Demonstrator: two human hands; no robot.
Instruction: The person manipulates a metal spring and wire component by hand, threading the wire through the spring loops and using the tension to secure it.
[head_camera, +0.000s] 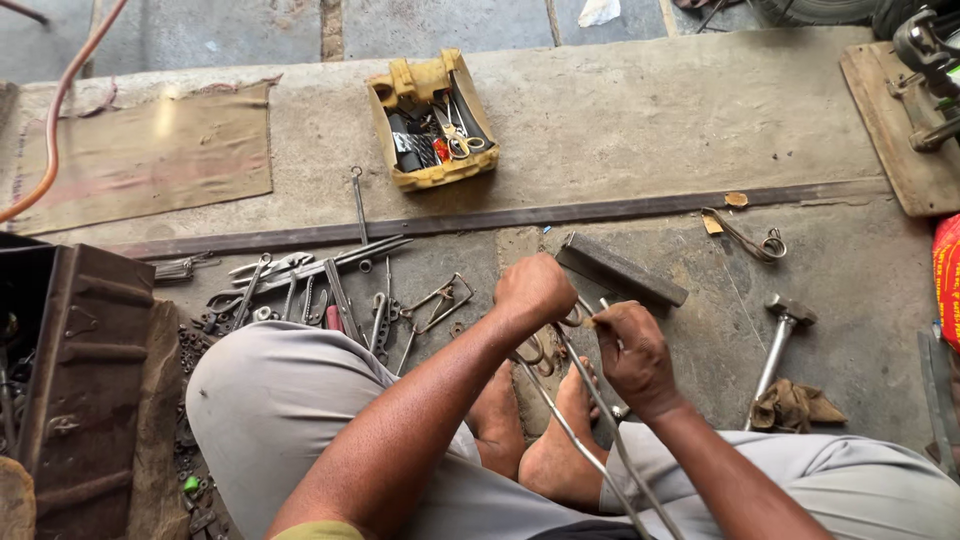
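Hands are working close together just above the person's bare feet (545, 430), which are resting on the stone floor (640, 120) between the bent knees. Left hand (535, 290) is curling into a fist around the looped end of a thin metal rod (585, 440), while right hand (630, 350) is pinching the same rod pair just at 4 o'clock of the left; the two long rods are running back toward the person's lap at 6 o'clock, probably so the legs can be steadying them. Whether the fingers are fully closed under the rods is hard to tell.

At 12 o'clock of the hands, a flat steel bar (620, 270) is lying on the floor, seemingly serving as a small anvil within easy reach. At 3 o'clock, a hammer (780, 345) is lying beside a crumpled rag (795, 405). At 9 o'clock, loose spanners and pliers (320, 290) are spreading out beside a rusty metal box (85, 380). Farther off at 11 o'clock, a yellow tool tray (432, 120) is sitting beyond a long flat iron strip (500, 218).
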